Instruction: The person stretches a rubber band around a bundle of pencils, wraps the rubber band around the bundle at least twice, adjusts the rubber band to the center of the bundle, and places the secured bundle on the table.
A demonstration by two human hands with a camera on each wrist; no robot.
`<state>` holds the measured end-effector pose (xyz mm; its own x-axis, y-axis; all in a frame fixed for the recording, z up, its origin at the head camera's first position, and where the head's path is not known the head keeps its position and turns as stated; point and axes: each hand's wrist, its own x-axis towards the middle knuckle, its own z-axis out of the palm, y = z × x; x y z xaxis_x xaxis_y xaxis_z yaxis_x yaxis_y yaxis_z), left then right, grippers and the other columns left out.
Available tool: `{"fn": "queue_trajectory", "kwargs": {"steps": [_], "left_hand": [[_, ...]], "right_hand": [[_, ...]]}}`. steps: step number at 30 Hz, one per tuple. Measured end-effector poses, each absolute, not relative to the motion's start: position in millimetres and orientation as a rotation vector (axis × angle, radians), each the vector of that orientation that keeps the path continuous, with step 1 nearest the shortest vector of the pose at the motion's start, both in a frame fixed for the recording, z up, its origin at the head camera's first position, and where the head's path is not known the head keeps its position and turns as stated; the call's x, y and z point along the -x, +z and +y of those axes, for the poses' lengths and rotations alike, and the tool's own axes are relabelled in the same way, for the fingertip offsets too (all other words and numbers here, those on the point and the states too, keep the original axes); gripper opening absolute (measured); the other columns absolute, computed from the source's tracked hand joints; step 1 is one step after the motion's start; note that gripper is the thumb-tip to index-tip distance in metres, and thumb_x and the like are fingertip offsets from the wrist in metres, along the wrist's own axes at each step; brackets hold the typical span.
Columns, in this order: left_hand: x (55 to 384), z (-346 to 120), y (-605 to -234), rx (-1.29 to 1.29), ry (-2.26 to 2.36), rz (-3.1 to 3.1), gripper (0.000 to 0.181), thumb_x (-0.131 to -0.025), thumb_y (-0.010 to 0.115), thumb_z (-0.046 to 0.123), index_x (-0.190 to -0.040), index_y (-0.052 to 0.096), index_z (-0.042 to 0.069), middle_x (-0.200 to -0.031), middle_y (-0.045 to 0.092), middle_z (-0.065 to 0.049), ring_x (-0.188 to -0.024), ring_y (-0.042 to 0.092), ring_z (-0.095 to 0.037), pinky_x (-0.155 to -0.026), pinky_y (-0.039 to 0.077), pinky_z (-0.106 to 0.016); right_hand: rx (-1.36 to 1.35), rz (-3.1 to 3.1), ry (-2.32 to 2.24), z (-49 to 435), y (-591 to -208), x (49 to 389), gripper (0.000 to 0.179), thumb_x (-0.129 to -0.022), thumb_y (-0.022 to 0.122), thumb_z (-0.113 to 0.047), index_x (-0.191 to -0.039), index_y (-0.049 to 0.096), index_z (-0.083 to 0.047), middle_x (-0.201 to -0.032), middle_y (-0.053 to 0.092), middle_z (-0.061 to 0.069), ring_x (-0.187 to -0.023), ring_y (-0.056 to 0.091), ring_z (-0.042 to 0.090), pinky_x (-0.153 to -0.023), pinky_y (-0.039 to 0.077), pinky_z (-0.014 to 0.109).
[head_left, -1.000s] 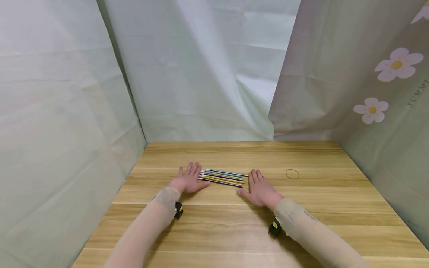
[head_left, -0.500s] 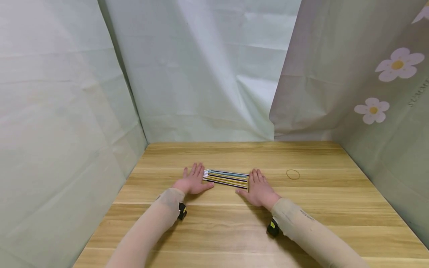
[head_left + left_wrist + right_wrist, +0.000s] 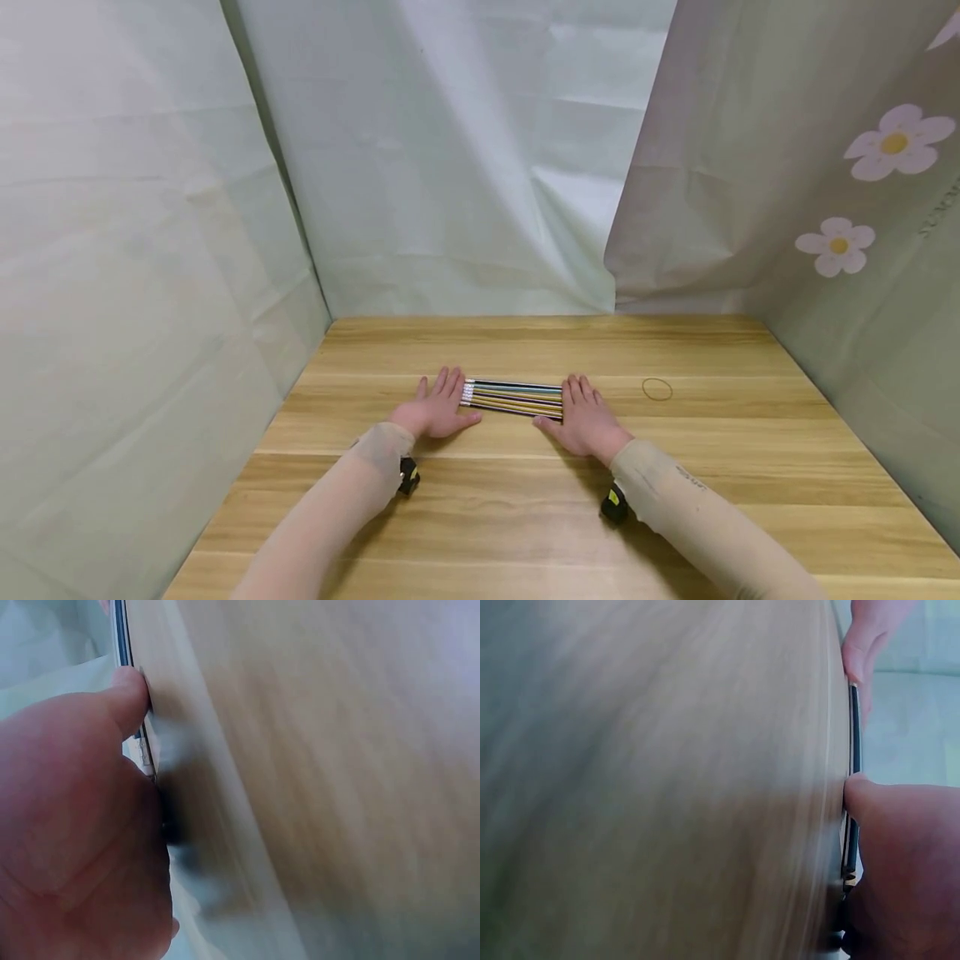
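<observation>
Closest to cam, it's two pale sleeves point(image 3: 330, 500) stretching over the wood table point(image 3: 517, 517), w/ a small black gadget point(image 3: 408, 476) at each wrist. Next up, the L hand point(image 3: 435, 411): fingers straight, thumb out wide, gripping nothing, flat against the whitish ends of the pencils point(image 3: 513, 398). Opp. side, the R hand point(image 3: 588, 418) has straight fingers close tog., thumb out, also gripping nothing, at the other ends. Pencils lie side by side btwn the two, slightly slanted, approx. mid-table. Rubber band point(image 3: 657, 400) sits flat, R of the R hand & apart from it. Way back, a creased pale sheet point(image 3: 465, 167); white flowers point(image 3: 838, 246) printed far R.
</observation>
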<state>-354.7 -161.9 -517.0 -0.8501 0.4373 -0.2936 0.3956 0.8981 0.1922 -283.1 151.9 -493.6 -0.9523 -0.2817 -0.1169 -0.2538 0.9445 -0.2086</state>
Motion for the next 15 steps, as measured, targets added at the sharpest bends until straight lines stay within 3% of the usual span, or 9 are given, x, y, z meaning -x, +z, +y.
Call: {"fn": "queue_trajectory", "kwargs": {"steps": [9,15], "left_hand": [[346.8,-149.9,-512.5,-0.531,0.136,2.738,0.103,-0.107,0.035,0.073,-0.168,-0.007,0.0,-0.174,-0.019,-0.017,-0.16,-0.021,-0.035,-0.123,-0.013,-0.065],[323.3,-138.0,-497.3,-0.503,0.11,2.754,0.097,-0.111,0.032,0.066,-0.167,-0.002,-0.006,-0.174,-0.015,-0.023,-0.161,-0.018,-0.038,-0.124,-0.01,-0.064]], "right_hand": [[0.426,2.937,-0.311,151.2,-489.4,281.5,0.099,-0.11,0.04,-0.066,-0.163,0.016,0.015,-0.172,0.009,0.034,-0.161,0.007,0.048,-0.128,0.013,0.056],[0.441,2.917,-0.316,154.2,-487.4,280.8,0.101,-0.109,0.042,-0.066,-0.162,0.016,0.016,-0.172,0.008,0.035,-0.161,0.006,0.048,-0.128,0.012,0.056]]}}
